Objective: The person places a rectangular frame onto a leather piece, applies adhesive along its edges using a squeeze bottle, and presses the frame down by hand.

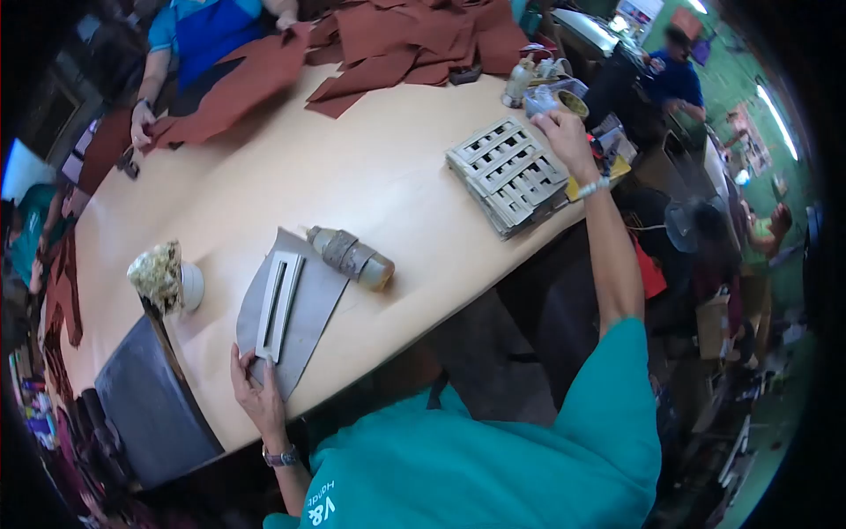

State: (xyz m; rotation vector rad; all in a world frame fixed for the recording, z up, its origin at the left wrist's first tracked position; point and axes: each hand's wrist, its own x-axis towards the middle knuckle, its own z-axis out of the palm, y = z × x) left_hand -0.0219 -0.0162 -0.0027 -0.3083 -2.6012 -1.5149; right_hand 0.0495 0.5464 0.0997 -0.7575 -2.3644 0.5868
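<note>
My left hand (257,395) lies at the lower end of a grey leather-like sheet (310,328), its fingers stretched out and apart. Its fingertips touch the sheet and the near end of a pale slotted frame (279,304) lying on top. Beside the sheet, a bottle wrapped in dark tape (351,258) rests on its side. My right hand (564,139) reaches to the table's far right edge, by several small containers (542,101). Its fingers are curled in, and what they hold, if anything, is hidden. Just left of that wrist sits a stack of pale slotted templates (511,172).
A crusted lump on a white pot (192,286) stands at left, near a dark panel (150,401). Red-brown leather pieces (397,44) pile up at the back of the table (414,176). Across it, a person in a blue apron (216,35) handles a red-brown piece.
</note>
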